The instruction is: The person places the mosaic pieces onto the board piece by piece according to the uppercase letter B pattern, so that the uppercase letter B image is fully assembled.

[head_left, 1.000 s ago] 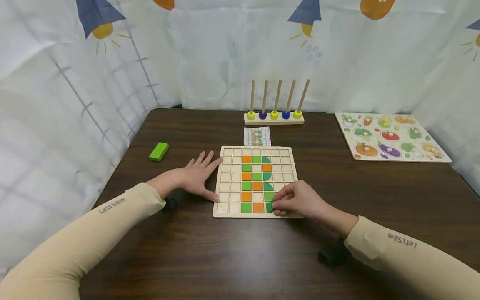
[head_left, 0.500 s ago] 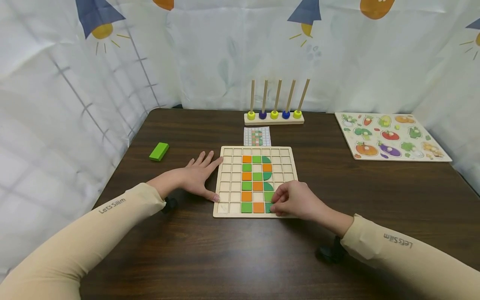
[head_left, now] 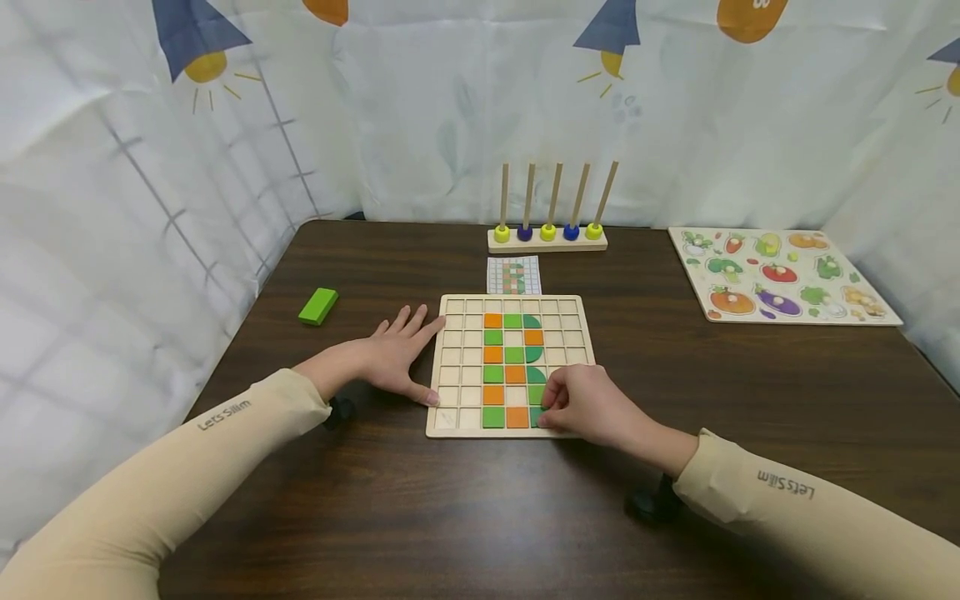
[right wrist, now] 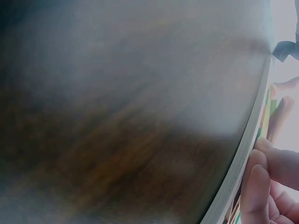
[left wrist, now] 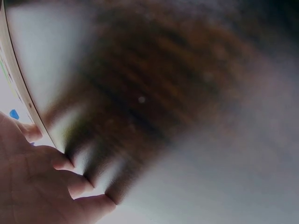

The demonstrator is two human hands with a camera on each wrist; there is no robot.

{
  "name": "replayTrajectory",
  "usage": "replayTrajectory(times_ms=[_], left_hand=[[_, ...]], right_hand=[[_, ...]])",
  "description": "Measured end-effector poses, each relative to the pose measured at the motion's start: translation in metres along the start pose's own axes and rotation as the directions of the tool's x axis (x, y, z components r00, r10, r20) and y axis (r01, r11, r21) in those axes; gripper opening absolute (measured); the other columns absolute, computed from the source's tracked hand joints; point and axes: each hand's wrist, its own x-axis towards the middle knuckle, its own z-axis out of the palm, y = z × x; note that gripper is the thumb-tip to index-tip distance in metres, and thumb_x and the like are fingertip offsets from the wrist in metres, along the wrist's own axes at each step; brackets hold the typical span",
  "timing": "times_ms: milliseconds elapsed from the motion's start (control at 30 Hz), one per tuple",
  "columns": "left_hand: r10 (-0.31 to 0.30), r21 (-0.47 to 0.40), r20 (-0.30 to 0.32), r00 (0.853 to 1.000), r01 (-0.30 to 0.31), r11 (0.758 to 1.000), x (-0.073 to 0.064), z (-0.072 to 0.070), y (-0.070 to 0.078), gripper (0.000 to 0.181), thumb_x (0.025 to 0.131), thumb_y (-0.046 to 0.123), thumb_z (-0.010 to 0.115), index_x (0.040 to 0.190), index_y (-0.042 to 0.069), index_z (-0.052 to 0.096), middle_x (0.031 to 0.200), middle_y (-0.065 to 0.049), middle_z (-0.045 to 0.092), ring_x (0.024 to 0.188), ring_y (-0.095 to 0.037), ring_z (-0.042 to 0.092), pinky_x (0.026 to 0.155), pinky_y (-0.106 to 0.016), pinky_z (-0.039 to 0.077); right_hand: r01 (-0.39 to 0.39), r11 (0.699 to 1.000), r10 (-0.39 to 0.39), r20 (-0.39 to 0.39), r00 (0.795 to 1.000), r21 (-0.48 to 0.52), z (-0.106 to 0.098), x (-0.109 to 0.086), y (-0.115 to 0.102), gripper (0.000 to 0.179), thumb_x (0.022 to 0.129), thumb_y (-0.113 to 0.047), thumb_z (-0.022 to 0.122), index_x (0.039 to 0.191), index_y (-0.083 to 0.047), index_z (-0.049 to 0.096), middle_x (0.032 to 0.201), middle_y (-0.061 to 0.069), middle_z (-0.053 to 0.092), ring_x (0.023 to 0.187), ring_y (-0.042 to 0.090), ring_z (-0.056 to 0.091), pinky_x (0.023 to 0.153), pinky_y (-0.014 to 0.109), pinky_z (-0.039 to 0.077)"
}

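A wooden grid board (head_left: 572, 329) lies on the table with a column pattern of orange, light green and dark green tiles. My left hand (head_left: 390, 354) spreads its fingers at the board's left side, thumb on its edge; the left wrist view shows the same hand (left wrist: 42, 182) with fingers extended. At the bottom row, my right hand (head_left: 592, 404) has thumb and curled fingers on a dark green curved tile (head_left: 535, 417), partly covered by the fingertips. In the right wrist view those fingers (right wrist: 254, 186) bunch together over the board's near edge.
Behind the board lies a pattern card (head_left: 513, 275). Farther back stands a peg rack (head_left: 547, 242) with coloured beads. A green block (head_left: 318, 306) lies to the left, a vegetable puzzle board (head_left: 783, 275) to the right.
My right hand has shifted slightly left, and the dark green tile has gone from askew to lying within its bottom-row cell. The left hand stays at the board's edge.
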Motion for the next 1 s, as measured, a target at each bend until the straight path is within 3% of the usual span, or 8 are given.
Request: replayTrajectory(times_ms=[400,700,900,1000], left_hand=[[-0.006,0.001,0.001,1.0,0.006,1.0,0.002,0.004,-0.004,0.128,0.08,0.066,0.077,0.166,0.014,-0.002,0.17,-0.024,-0.012,0.156,-0.05,-0.013,0.121,-0.072,0.004],[0.011,-0.004,-0.005,1.0,-0.011,1.0,0.003,0.001,-0.004,0.127,0.08,0.064,0.077,0.166,0.012,0.0,0.17,-0.026,-0.01,0.156,-0.05,-0.011,0.12,-0.073,0.005],[0.036,-0.037,-0.032,0.999,-0.037,0.999,0.004,-0.003,-0.01,0.12,0.085,0.062,0.075,0.166,0.011,0.002,0.171,-0.025,-0.002,0.157,-0.051,-0.004,0.12,-0.072,0.011],[0.042,-0.07,-0.072,0.996,-0.047,0.996,0.004,-0.01,-0.012,0.116,0.088,0.057,0.074,0.165,0.008,0.002,0.171,-0.023,0.005,0.157,-0.05,0.002,0.122,-0.067,0.017]], right_hand=[[-0.08,0.996,0.08,-0.003,0.997,0.047,-0.015,0.0,0.005,0.017,0.084,-0.019,0.086,0.079,-0.011,0.071,0.068,-0.003,0.067,0.061,0.009,0.059,0.057,0.025,0.047],[-0.065,0.997,0.071,-0.133,0.989,0.048,-0.049,0.0,0.033,0.016,0.095,-0.023,0.075,0.091,-0.007,0.072,0.08,0.003,0.071,0.07,0.013,0.065,0.062,0.028,0.052],[-0.01,0.996,-0.013,-0.244,0.97,-0.092,-0.083,0.001,0.058,0.027,0.101,-0.035,0.067,0.107,-0.009,0.073,0.096,0.006,0.075,0.082,0.018,0.069,0.071,0.036,0.055],[-0.011,0.982,-0.035,-0.241,0.97,-0.189,-0.107,0.002,0.063,0.04,0.104,-0.041,0.059,0.121,-0.006,0.068,0.109,0.013,0.075,0.097,0.029,0.072,0.083,0.047,0.057]])
